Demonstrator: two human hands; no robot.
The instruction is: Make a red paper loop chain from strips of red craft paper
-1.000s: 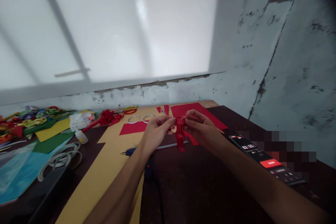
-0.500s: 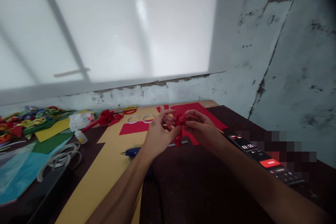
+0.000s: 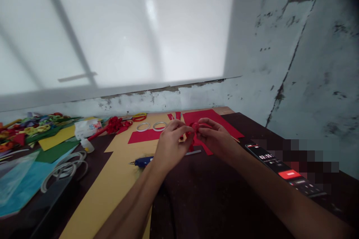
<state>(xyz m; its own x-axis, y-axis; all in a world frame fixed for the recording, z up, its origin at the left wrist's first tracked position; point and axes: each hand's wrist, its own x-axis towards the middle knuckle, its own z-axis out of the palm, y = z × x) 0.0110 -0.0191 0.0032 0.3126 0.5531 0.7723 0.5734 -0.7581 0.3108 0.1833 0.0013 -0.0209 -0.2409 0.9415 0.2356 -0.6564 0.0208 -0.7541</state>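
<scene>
Red paper strip (image 3: 193,131) coiled small, held up over the dark table (image 3: 213,194) between both hands, likely so the curl keeps its shape. Right hand (image 3: 215,138) pinches the coil top; left hand (image 3: 171,145) pinches its side. Red sheet (image 3: 213,119) just beyond, glue gun (image 3: 143,161) near left, phone (image 3: 283,171) right.

One head-worn view only, looking forward and slightly down across a dark table (image 3: 213,201) toward a pale wall (image 3: 308,63) and frosted window (image 3: 117,30). Forearms enter from 6 o'clock; both hands meet near centre, at arm's length. Craft clutter at 9 o'clock, phone (image 3: 283,170) at 4 o'clock. No second view, so no overlap.
</scene>
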